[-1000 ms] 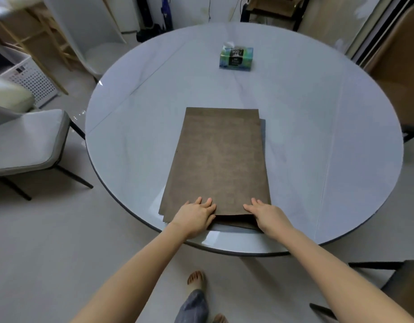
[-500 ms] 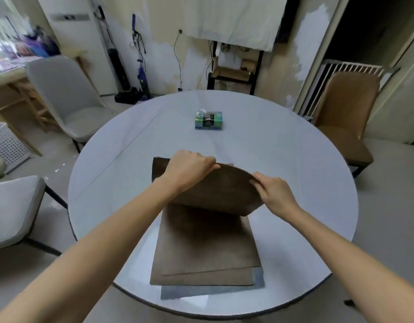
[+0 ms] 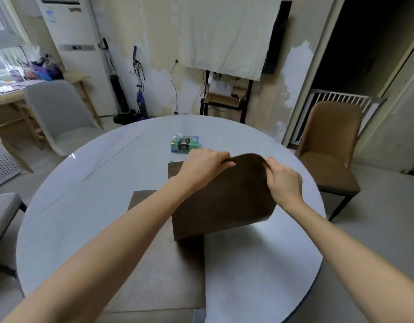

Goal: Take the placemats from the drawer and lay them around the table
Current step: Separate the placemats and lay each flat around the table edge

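Note:
A dark brown placemat [image 3: 224,201] hangs curved in the air above the round white table [image 3: 73,206]. My left hand [image 3: 203,169] grips its far edge on the left, and my right hand [image 3: 284,183] grips that edge on the right. Below it, a stack of brown placemats [image 3: 164,276] lies flat on the near part of the table, partly hidden by my left forearm and by the lifted mat.
A small tissue box [image 3: 184,143] stands past the middle of the table. A brown chair [image 3: 329,155] stands at the far right, a grey chair [image 3: 59,117] at the far left, and another grey chair [image 3: 3,215] at the left edge.
The top placemat has been lifted higher off the stack and carried to the right and away from me. My view has risen and the stack now lies closer to the bottom.

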